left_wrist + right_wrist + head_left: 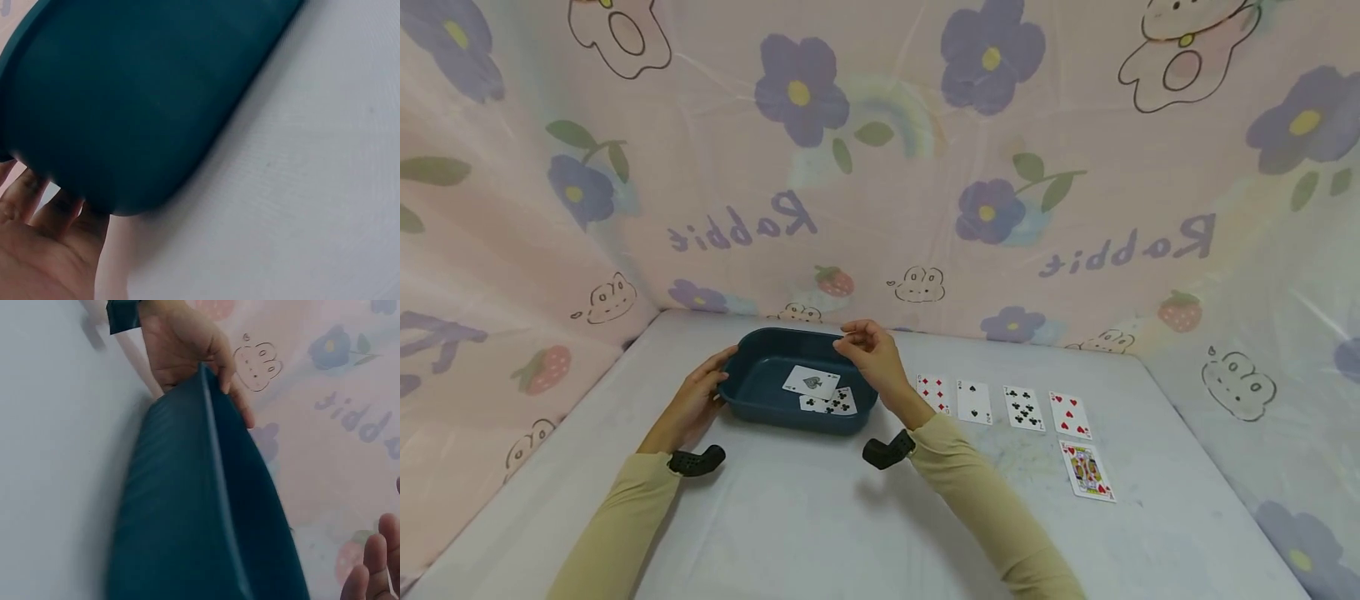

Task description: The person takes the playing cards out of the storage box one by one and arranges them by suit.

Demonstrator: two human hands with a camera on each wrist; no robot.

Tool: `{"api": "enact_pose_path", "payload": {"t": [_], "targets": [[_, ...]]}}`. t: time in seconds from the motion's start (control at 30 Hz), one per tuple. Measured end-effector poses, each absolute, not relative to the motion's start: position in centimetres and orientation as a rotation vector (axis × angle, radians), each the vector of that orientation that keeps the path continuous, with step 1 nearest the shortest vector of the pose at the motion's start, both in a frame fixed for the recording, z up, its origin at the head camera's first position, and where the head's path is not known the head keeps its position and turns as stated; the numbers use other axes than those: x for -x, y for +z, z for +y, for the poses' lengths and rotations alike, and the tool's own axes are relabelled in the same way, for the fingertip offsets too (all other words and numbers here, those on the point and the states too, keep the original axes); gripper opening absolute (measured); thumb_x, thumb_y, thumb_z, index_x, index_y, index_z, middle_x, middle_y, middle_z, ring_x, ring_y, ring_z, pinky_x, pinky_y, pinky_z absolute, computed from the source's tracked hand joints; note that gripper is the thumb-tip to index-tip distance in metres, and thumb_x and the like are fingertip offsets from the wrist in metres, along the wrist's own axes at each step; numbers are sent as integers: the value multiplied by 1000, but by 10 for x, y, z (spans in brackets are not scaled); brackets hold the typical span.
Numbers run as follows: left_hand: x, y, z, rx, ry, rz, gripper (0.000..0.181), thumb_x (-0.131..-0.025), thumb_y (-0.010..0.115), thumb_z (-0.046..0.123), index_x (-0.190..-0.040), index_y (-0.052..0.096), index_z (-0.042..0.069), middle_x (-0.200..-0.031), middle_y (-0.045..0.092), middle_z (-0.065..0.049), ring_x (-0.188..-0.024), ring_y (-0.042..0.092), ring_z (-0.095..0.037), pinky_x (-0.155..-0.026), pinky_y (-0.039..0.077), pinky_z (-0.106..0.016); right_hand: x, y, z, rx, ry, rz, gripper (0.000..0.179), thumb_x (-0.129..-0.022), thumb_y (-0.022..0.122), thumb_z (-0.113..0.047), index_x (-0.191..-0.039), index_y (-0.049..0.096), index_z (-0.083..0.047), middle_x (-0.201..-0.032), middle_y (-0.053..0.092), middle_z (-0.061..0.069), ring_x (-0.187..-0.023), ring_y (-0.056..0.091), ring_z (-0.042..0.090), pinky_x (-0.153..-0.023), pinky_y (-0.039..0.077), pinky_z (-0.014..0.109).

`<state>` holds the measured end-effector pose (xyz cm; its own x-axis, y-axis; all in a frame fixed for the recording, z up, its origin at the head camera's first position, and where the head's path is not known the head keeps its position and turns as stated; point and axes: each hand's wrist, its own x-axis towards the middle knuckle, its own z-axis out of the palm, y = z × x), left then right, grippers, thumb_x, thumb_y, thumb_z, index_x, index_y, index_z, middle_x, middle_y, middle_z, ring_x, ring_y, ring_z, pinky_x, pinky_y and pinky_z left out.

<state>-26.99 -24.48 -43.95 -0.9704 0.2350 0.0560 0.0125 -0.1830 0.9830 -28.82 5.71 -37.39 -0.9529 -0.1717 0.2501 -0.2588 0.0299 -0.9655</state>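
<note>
A dark teal plastic basin (790, 417) stands on the table. My left hand (692, 396) grips its left end; in the right wrist view the left hand's (184, 347) fingers wrap the rim, and in the left wrist view several fingers (59, 212) lie against the outer wall. Inside the basin an ace of spades (811, 382) partly overlaps a clubs card (842, 403). Over the basin's right end hovers my right hand (872, 358), fingers loosely bent, with no card visible in it. Its fingertips (375, 556) show relaxed at the right wrist view's lower right.
Right of the basin lies a row of face-up cards: a diamonds card (934, 392), a two of spades (974, 402), a clubs card (1024, 408) and a hearts card (1070, 415). A king of hearts (1086, 471) lies below the last one. Printed cloth (880, 183) walls surround the white table.
</note>
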Motion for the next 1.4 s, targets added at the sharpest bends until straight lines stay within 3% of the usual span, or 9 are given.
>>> {"api": "enact_pose_path", "payload": {"t": [0.23, 0.37, 0.5, 0.6, 0.83, 1.1, 1.4], "targets": [[271, -440, -246, -309, 2272, 1928, 51, -105, 28, 6, -155, 19, 6, -162, 2, -9, -142, 8, -27, -107, 26, -37, 293, -383, 44, -481, 2047, -2278, 31, -89, 70, -11, -117, 61, -1, -96, 64, 6, -85, 59, 13, -79, 47, 27], [270, -440, -246, -303, 2272, 1929, 51, -105, 27, 5, -155, 18, 6, -162, 1, -9, -143, 7, -28, -110, 18, -45, 283, -374, 37, -529, 1908, -2410, 30, -91, 68, -9, -118, 60, 1, -102, 64, 16, -88, 60, 22, -69, 44, 23], [269, -439, -246, -291, 2275, 1932, 51, -105, 28, 6, -155, 19, 5, -162, 2, -9, -142, 8, -27, -106, 27, -37, 283, -378, 29, -554, 1755, -2530, 33, -92, 67, -14, -120, 58, 1, -101, 63, 12, -88, 59, 22, -66, 44, 23], [269, -439, -246, -285, 2279, 1934, 50, -105, 29, 6, -154, 20, 5, -161, 3, -9, -141, 12, -27, -98, 32, -29, 295, -393, 25, -567, 1668, -2608, 38, -91, 69, -22, -121, 57, -2, -100, 62, 2, -86, 58, 14, -69, 47, 26], [270, -440, -247, -293, 2307, 1897, 50, -105, 31, 7, -154, 20, 5, -161, 4, -9, -129, 25, -21, -94, 36, -28, 304, -402, 20, -594, 1507, -2763, 39, -91, 69, -24, -122, 57, -2, -112, 59, 10, -97, 56, 21, -80, 47, 34], [270, -439, -247, -306, 2286, 1908, 50, -105, 29, 6, -154, 19, 5, -161, 1, -9, -135, 19, -22, -94, 36, -25, 308, -403, 22, -585, 1339, -2921, 44, -88, 73, -23, -122, 55, -2, -117, 54, 15, -107, 50, 29, -89, 43, 42], [269, -439, -246, -298, 2292, 1910, 50, -105, 29, 6, -154, 19, 4, -161, 2, -9, -134, 20, -23, -93, 37, -25, 315, -410, 17, -502, 892, -3099, 53, -83, 78, -31, -125, 55, -9, -120, 52, 10, -117, 43, 33, -99, 32, 59]]}}
